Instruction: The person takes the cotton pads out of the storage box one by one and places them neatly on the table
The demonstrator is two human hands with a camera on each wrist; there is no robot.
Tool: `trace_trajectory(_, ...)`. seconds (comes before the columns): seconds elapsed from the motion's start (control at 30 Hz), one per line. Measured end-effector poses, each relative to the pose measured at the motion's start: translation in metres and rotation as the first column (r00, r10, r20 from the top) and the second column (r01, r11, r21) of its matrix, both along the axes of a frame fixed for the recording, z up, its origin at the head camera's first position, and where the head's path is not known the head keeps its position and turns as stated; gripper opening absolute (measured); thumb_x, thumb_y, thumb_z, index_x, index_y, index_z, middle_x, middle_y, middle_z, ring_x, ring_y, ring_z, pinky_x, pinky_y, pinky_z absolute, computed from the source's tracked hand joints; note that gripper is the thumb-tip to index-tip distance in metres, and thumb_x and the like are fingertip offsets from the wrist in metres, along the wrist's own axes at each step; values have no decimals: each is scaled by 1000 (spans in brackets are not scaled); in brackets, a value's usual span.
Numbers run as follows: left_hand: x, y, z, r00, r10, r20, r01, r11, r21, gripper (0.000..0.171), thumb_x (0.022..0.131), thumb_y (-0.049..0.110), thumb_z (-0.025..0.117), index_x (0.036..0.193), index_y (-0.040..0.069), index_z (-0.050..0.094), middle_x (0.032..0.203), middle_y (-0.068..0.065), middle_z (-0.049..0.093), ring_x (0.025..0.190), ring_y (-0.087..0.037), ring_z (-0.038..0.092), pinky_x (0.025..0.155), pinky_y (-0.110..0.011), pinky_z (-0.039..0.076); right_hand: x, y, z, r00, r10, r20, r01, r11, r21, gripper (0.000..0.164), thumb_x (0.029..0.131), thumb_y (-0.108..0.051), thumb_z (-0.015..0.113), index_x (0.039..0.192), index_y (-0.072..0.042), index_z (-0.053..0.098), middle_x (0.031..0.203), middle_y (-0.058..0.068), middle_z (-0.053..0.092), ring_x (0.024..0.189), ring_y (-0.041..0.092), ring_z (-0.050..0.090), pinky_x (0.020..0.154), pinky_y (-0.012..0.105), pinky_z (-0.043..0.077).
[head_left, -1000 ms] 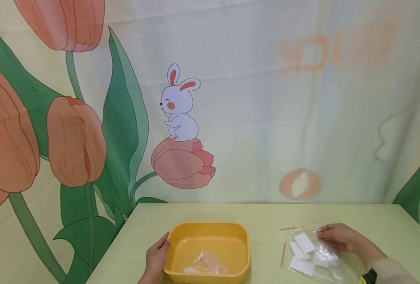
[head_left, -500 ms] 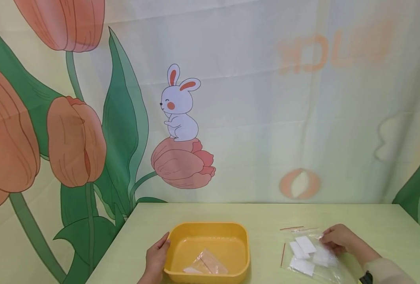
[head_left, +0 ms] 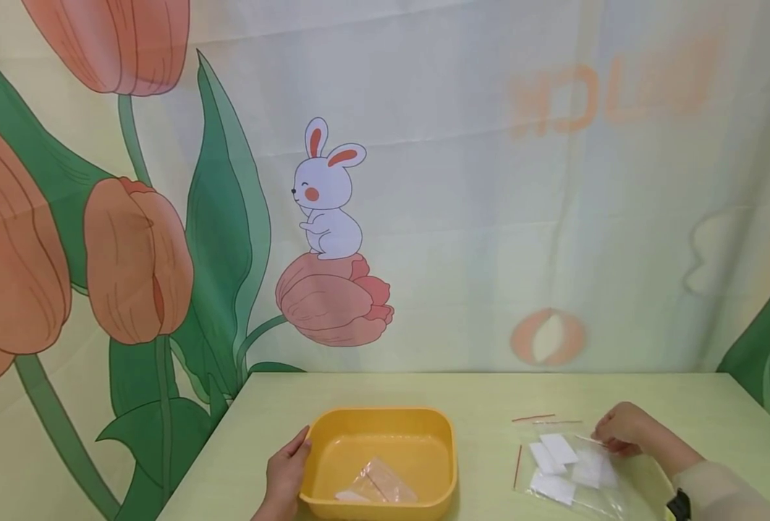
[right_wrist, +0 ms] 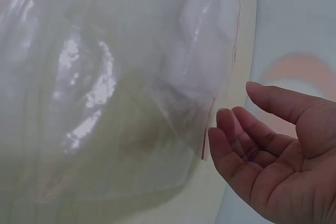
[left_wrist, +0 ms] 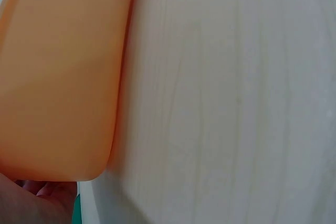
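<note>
My left hand [head_left: 285, 474] holds the left side of a yellow plastic bin [head_left: 378, 420], thumb at the rim. In the left wrist view the bin's wall [left_wrist: 63, 77] looks orange, and part of the hand [left_wrist: 37, 198] shows below it. Inside the bin lies a small clear zip bag [head_left: 385, 481] with something white beside it. Clear zip bags [head_left: 609, 499] with red zip lines and several white pieces [head_left: 552, 488] lie to the right. Beside their upper right edge is my right hand [head_left: 622, 429]. In the right wrist view this hand [right_wrist: 283, 166] has thumb and fingers apart, holding nothing, near a red zip line [right_wrist: 209, 128].
The bin and bags rest on a light green-yellow table [head_left: 483, 394]. Behind its far edge hangs a cloth backdrop [head_left: 463, 217] printed with tulips and a rabbit. A gap of bare table separates bin and bags.
A second ago my right hand pinched the upper edge of a zip bag. It has let go and moved slightly right; the bag lies flatter. The left hand and bin have stayed put.
</note>
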State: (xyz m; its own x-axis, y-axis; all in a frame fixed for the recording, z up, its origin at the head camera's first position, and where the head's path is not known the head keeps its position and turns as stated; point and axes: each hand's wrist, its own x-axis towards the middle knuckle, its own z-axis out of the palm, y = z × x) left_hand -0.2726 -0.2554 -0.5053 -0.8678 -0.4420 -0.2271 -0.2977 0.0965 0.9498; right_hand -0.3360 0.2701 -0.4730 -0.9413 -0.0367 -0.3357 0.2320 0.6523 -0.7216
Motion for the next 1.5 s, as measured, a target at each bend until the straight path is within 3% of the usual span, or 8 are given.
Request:
trace_trajectory(0.2, 1, 0, 2, 1000, 1, -5, -1, 1000, 0, 44, 110, 15, 46, 151, -2, 43, 159, -26, 37, 150, -46, 34, 119, -55, 38, -5, -1, 12, 998, 52, -19, -52, 999, 8, 26, 96, -15, 63, 108, 8, 67, 88, 11, 65, 75, 17, 63, 63, 30, 57)
trace_trajectory(0.47, 1, 1, 2, 1000, 1, 8, -1, 1000, 15, 45, 110, 14, 45, 152, -2, 42, 160, -26, 36, 150, -46, 35, 119, -55, 38, -11, -17, 47, 987, 147, -71, -149, 988, -37, 37, 102, -19, 59, 125, 9, 63, 123, 31, 65, 96, 24, 67, 69, 34, 61)
trace_trajectory(0.73, 2, -1, 3, 1000, -17, -20, 17, 1000, 13, 45, 110, 15, 46, 151, -2, 42, 159, -26, 36, 150, -46, 34, 119, -55, 38, -17, -41, 81, 972, 202, -121, -213, 973, -87, 38, 104, -24, 57, 126, 7, 61, 124, 29, 66, 98, 21, 69, 74, 34, 63)
trace_trajectory(0.87, 3, -1, 3, 1000, -17, -24, 18, 1000, 4, 45, 110, 15, 45, 151, -2, 42, 159, -26, 36, 150, -46, 34, 119, -55, 39, -20, -60, 96, 962, 250, -111, -264, 954, -139, 45, 104, -26, 57, 133, 8, 57, 126, 27, 65, 98, 18, 69, 81, 37, 64)
trace_trajectory(1.07, 3, 1, 2, 1000, -14, -21, 14, 1000, 4, 45, 110, 14, 45, 151, -3, 42, 159, -26, 36, 150, -46, 34, 119, -55, 38, -24, -97, 119, 944, 323, -71, -331, 924, -193, 43, 103, -23, 58, 135, 5, 57, 120, 16, 67, 95, 15, 68, 81, 34, 63)
trace_trajectory(1.3, 2, -1, 2, 1000, -17, -16, 17, 1000, 4, 45, 110, 14, 45, 151, -2, 43, 159, -26, 37, 151, -46, 34, 120, -55, 38, -31, -142, 136, 893, 449, -26, -446, 875, -187, 41, 101, -26, 62, 132, 1, 60, 116, 9, 68, 96, 16, 65, 83, 30, 61)
trace_trajectory(1.5, 3, 0, 3, 1000, -15, -18, 15, 1000, 11, 45, 110, 14, 46, 151, -3, 42, 159, -26, 37, 150, -46, 34, 120, -55, 37, -32, -184, 138, 858, 514, -5, -505, 840, -200, 31, 101, -24, 64, 123, -2, 65, 104, 5, 70, 91, 16, 67, 81, 29, 62)
